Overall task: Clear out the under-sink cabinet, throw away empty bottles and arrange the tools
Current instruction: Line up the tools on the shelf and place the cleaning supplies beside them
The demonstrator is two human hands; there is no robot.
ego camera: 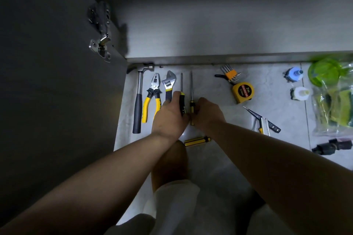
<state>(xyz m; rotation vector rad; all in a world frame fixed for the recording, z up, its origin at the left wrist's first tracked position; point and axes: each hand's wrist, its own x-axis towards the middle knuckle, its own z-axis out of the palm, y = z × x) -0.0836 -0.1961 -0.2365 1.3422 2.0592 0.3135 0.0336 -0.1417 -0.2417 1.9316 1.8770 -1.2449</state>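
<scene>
left grip [170, 114] curls round the black screwdriver [182, 101], right grip [208, 112] pinches the yellow-handled screwdriver [191, 104] beside it.

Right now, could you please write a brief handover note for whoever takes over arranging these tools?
Hands: left hand grips the black-handled screwdriver; right hand holds the yellow-handled screwdriver beside it.
Done: hammer, pliers and adjustable wrench lie in a row on the floor by the cabinet, with the two screwdrivers next in line.
Left: short yellow screwdriver near the knee, hex key set, tape measure, tweezers and utility knife lie loose; two small bottles and a plastic bag on the right are unsorted.
</scene>
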